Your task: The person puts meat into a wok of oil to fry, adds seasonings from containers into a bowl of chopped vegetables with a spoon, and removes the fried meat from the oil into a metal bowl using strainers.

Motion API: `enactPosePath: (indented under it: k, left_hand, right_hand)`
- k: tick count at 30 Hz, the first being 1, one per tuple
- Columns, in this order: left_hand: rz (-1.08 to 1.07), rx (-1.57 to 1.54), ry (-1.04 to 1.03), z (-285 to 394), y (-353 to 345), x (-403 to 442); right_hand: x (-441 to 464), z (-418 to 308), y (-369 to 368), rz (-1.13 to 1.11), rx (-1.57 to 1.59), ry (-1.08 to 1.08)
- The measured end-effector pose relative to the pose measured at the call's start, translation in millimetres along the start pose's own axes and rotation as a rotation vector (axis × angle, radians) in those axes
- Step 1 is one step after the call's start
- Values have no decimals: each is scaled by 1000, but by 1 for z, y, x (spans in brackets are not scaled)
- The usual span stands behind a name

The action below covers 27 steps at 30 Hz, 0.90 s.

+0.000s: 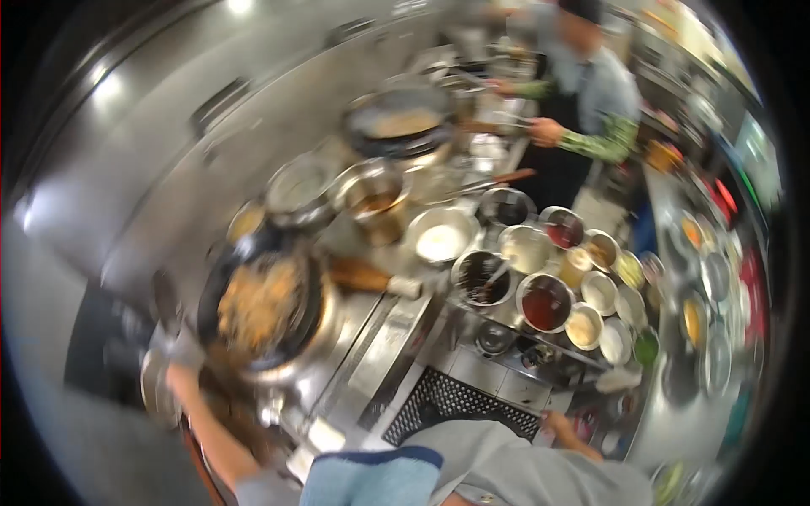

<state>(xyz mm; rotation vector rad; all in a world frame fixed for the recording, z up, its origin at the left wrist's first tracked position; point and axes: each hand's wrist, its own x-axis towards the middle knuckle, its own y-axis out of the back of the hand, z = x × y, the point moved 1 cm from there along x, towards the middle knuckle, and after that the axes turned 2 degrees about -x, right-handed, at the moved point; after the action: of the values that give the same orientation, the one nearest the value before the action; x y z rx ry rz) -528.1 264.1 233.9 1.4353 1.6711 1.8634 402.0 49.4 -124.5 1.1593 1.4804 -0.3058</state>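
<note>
My left hand (180, 381) reaches out at the lower left, beside the large black wok (314, 312). Its fingers look closed, but blur hides what they hold. Just beyond it is a dark, round, ladle-like shape (166, 301), and a metal pot (154, 390) sits right beside the hand. Golden-brown food pieces (257, 304) lie in the wok. My right hand (557, 424) hangs low by my right side, near the black perforated mat (447, 403). Its fingers are too smeared to read.
Several metal containers of sauces and seasonings, one dark red (545, 304), stand right of the stove. A brown-handled tool (359, 275) lies by the wok. A second wok (401, 122) is behind. A co-worker (591, 101) stands at the far stove. A counter with dishes (692, 329) runs along the right.
</note>
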Motion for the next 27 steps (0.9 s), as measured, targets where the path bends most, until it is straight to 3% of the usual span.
enactPosePath:
  k: [1,2,3,4,5,8,9,10,12,14,16,19,22,23,24,26,27]
  left_hand:
    - [-16,78,-30,-9,13,-4]
    - [151,235,-309,7,64,-28]
    - [233,-174,-143,27,104,-40]
    - [138,-381,-1,70,171,-60]
    - [135,-405,29,80,184,-70]
    - [-7,-345,-52,104,190,-87]
    - [363,-254,-335,108,169,-97]
    - [49,-236,-129,108,147,-92]
    - [-58,-96,-79,123,111,-96]
    - [-1,12,-169,142,100,-116]
    - [-83,-25,-74,163,109,-134]
    - [-66,-51,-144,173,105,-159]
    - [-50,-152,-184,183,107,-186]
    - [-17,-60,-279,179,95,-190]
    - [-71,-125,-227,186,112,-198]
    - [-90,-189,-109,193,137,-207]
    - [-79,-191,-79,189,143,-209]
  right_hand:
    - [-18,-18,10,41,33,20]
    - [-39,-31,20,77,46,38]
    - [-23,-21,22,97,-54,15]
    - [-2,-14,29,108,-172,-6]
    - [12,-3,34,81,-193,-29]
    - [30,11,56,37,-262,-59]
    - [22,11,62,53,-261,-64]
    - [14,12,71,74,-260,-70]
    - [20,25,73,145,-292,47]
    - [27,37,66,202,-386,142]
    - [20,48,58,246,-553,211]
    - [-1,71,39,261,-200,137]
    - [-81,63,44,242,-74,121]
    - [-48,87,26,195,-161,157]
    - [-6,113,6,155,-259,204]
    - [-15,117,1,82,-837,493]
    - [-14,118,-4,23,-306,234]
